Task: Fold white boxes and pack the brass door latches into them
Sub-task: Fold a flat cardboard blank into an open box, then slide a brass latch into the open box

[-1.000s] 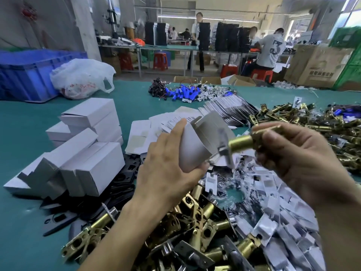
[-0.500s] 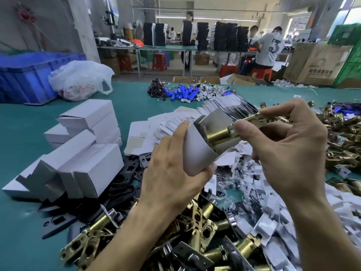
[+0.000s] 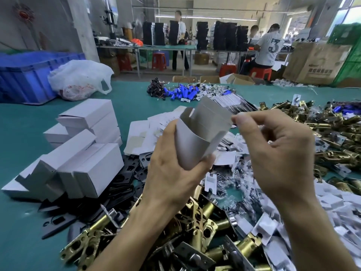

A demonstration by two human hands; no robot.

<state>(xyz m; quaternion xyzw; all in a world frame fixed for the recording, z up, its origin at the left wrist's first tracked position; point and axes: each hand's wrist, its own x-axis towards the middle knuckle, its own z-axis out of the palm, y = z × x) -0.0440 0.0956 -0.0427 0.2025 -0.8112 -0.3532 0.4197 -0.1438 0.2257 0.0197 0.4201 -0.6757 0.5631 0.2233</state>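
My left hand (image 3: pixel 172 173) grips a white box (image 3: pixel 197 137) upright at its lower end, open flaps pointing up. No latch shows; the box's inside is hidden. My right hand (image 3: pixel 273 153) hovers just right of the box's open top, thumb and forefinger pinched together at the flap edge, holding nothing I can see. Loose brass door latches (image 3: pixel 195 231) lie heaped below my wrists, and another heap of latches (image 3: pixel 332 133) lies at the right.
Folded white boxes (image 3: pixel 84 149) are stacked at the left on the green table (image 3: pixel 23 222). Black plates (image 3: pixel 125 180), flat box blanks (image 3: pixel 144 133) and small white bags (image 3: pixel 322 212) lie around. A blue crate (image 3: pixel 29 77), plastic bag (image 3: pixel 78 79) and blue cylinders (image 3: pixel 181 92) stand farther back.
My right hand pushed the brass latch into the box and drew back; the latch is no longer visible. The box now stands more upright in my left hand.
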